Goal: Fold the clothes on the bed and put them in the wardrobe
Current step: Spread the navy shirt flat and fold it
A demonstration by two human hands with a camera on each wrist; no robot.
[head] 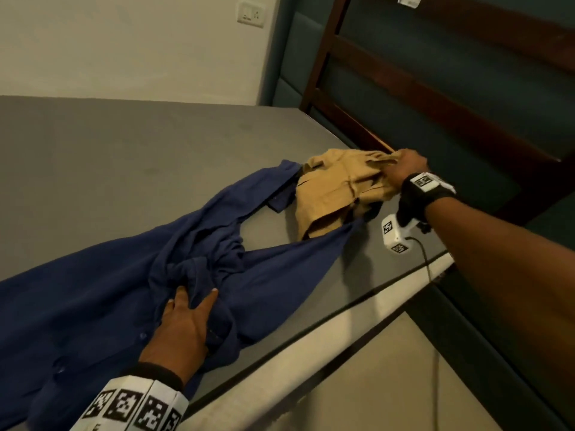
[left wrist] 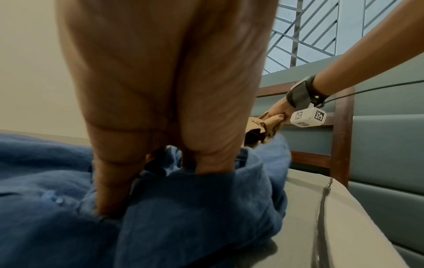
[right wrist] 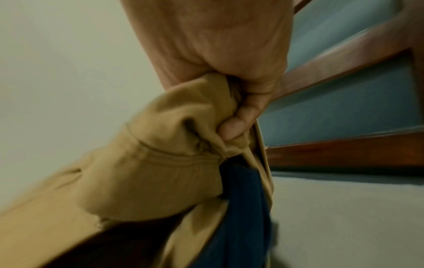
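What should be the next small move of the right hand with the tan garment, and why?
Probably lift the tan garment up and away from the blue shirt. The right hand already grips a bunch of it, and it lies over the shirt's far end on the bed. The left hand holds the shirt, fingers in its folds, so the two should part and neither is folded yet.

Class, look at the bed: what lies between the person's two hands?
In the head view, the blue garment stretches from the left hand up to the tan garment that the right hand grips.
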